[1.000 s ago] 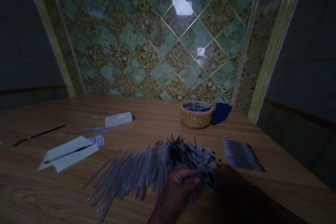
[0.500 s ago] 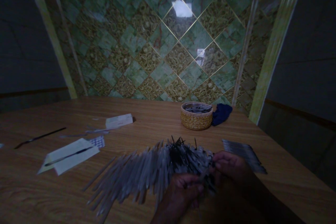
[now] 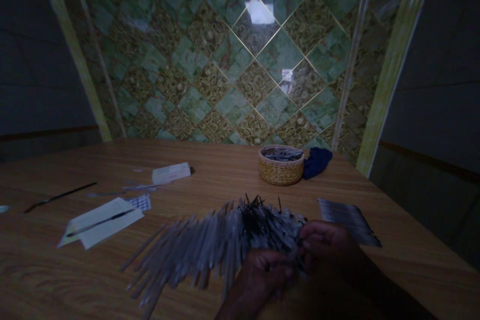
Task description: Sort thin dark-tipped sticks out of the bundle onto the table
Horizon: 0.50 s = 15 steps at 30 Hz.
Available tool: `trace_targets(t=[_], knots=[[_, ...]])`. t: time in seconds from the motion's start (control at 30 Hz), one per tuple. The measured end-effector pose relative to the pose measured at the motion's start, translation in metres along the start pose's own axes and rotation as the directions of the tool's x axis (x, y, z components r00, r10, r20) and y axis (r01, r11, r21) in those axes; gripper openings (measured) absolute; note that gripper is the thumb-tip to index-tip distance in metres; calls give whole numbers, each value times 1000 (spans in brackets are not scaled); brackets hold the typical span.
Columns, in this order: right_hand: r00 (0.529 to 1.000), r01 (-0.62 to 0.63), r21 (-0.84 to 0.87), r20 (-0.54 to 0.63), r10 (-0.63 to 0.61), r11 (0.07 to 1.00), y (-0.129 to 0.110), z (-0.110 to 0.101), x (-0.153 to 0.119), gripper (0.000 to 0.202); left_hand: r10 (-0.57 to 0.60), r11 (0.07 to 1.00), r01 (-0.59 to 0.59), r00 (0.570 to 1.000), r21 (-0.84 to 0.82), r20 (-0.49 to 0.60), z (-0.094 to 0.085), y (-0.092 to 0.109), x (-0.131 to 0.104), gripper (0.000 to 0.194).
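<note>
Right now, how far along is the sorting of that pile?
A flat row lies at the right and the basket holds some pieces, which looks like finished work. The left hand and right hand are in the pile, fingers curled on pieces. Most of the pile remains, so it looks early.

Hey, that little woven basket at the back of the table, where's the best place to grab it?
Probably the woven basket is best gripped by its rim from above, or clasped around its round side wall. It stands upright and open-topped, with a dark blue cloth against its right side, so come from the left.
</note>
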State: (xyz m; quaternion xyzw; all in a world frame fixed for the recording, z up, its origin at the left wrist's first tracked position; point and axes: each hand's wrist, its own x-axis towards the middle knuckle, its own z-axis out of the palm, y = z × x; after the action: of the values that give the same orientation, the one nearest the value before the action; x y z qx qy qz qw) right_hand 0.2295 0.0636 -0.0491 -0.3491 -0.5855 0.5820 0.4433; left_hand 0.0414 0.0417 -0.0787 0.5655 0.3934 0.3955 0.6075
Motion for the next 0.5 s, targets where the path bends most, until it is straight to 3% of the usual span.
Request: trace_targets(t=[0.27,0.5], knots=[[995,-42,-139,84,54,989,-13,-6,-3,23,-31,994,29,999,107,19,1,4,-2,28],[993,-29,-183,108,50,983,-2,-9,-4,17,-50,991,48,999,125,15,3,3,-1,26]])
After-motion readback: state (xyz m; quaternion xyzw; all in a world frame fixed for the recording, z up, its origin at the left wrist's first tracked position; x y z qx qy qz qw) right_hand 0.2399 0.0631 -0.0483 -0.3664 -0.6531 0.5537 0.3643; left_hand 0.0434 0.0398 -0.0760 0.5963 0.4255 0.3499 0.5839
